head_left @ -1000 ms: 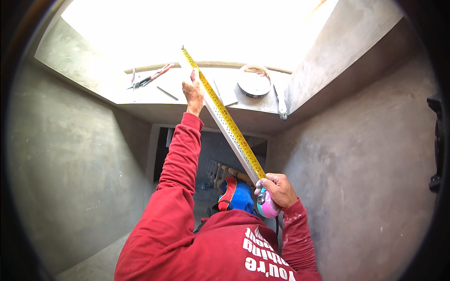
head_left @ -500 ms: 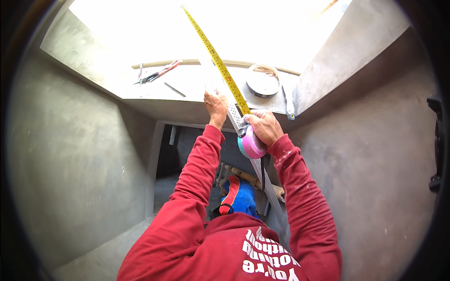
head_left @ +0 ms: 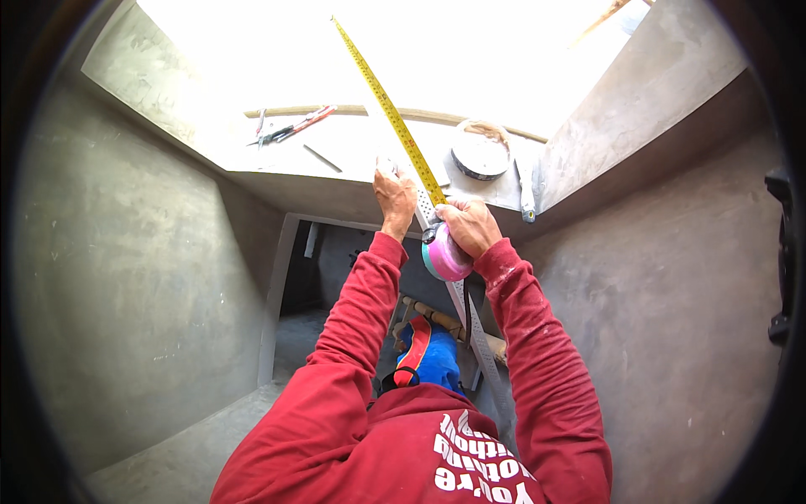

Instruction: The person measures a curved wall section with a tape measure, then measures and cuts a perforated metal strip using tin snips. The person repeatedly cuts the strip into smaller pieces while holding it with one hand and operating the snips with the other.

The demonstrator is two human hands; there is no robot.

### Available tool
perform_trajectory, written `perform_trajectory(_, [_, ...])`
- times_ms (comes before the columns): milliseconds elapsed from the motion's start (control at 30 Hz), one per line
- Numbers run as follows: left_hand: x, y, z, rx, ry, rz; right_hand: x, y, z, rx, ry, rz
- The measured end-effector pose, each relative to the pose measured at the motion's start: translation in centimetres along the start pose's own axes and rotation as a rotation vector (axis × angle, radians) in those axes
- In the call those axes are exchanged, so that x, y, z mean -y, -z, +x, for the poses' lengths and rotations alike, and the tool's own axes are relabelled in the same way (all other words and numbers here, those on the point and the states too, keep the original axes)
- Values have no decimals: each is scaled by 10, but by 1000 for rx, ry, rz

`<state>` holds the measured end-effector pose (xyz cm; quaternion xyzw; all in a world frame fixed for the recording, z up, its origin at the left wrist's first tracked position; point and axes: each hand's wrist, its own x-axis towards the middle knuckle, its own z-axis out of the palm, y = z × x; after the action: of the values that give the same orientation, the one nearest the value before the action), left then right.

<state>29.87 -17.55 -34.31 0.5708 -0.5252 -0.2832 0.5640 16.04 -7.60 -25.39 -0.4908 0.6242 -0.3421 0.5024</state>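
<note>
My right hand (head_left: 472,227) is wrapped round a pink and teal tape measure (head_left: 445,259). From its case a yellow blade (head_left: 390,107) stretches up and to the left into the bright window light. A pale perforated corner bead (head_left: 482,346) slants beneath the tape, its lower part running down past my body. Just left of the blade, my left hand (head_left: 395,199) is closed on the bead's upper stretch; glare washes out the fingertips and the strip there. A dark strap hangs below the tape case.
On the sill ahead (head_left: 357,160) lie red and black hand tools (head_left: 298,126), a thin dark rod (head_left: 322,159), a round black-sided tub (head_left: 480,155) and a white-handled tool (head_left: 526,197). Plastered walls (head_left: 159,252) flank me. A wooden pole (head_left: 437,315) lies low behind the bead.
My view has shifted slightly, so the sill and its tools sit a little lower and further right. Both hands keep their holds, and the blade stays extended.
</note>
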Motion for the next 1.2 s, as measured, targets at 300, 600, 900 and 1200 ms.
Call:
perform_trajectory(300, [9, 2, 1, -3, -22, 77, -5, -4, 3, 7, 31, 24])
perform_trajectory(600, [8, 3, 4, 7, 51, 44, -11, -6, 5, 9, 79, -24])
perform_trajectory(900, [9, 4, -1, 6, 10, 41, -9, -8, 3, -12, 46, 45])
perform_trajectory(1200, [14, 3, 0, -19, 28, 17, -17, -7, 7, 36, 64, -17])
